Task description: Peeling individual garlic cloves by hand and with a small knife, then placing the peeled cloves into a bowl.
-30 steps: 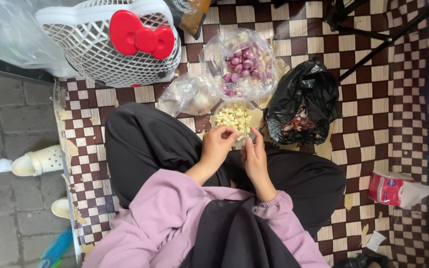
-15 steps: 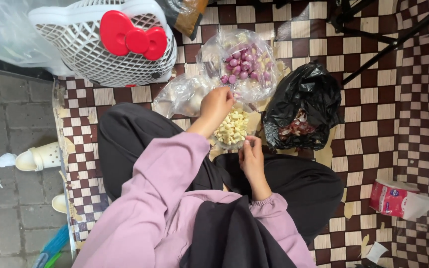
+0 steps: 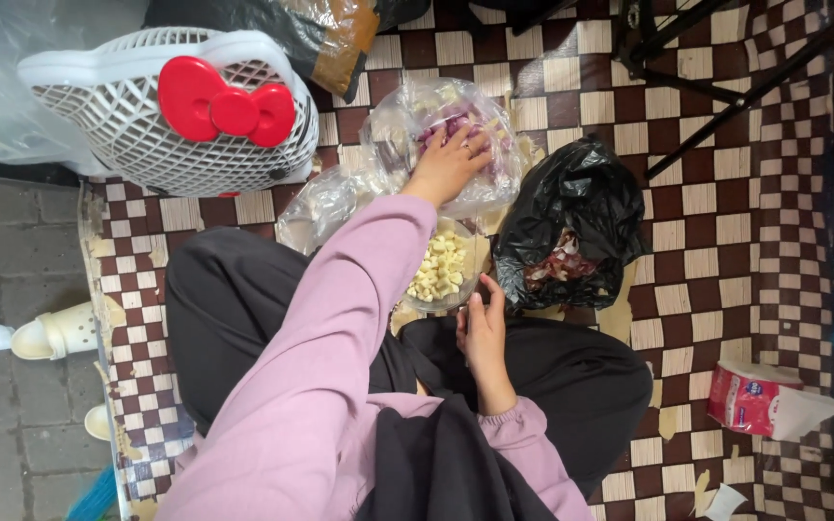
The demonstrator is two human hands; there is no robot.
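Observation:
My left hand (image 3: 448,162) reaches forward into a clear plastic bag (image 3: 407,116) of small purple bulbs (image 3: 441,123), fingers spread on top of them. My right hand (image 3: 480,328) rests by my lap, fingers curled, beside a small clear container of peeled pale cloves (image 3: 439,270). Whether it holds anything is hidden. I sit cross-legged in dark trousers and a pink-sleeved top.
A black plastic bag (image 3: 571,217) with reddish peels lies right of the container. A white mesh basket with a red bow (image 3: 171,111) stands at the far left. A checked mat (image 3: 726,241) covers the floor. A red tissue pack (image 3: 750,397) and a white sandal (image 3: 55,331) lie nearby.
My left hand left the container of cloves and stretched forward into the bag of purple bulbs. My right hand stayed near my lap.

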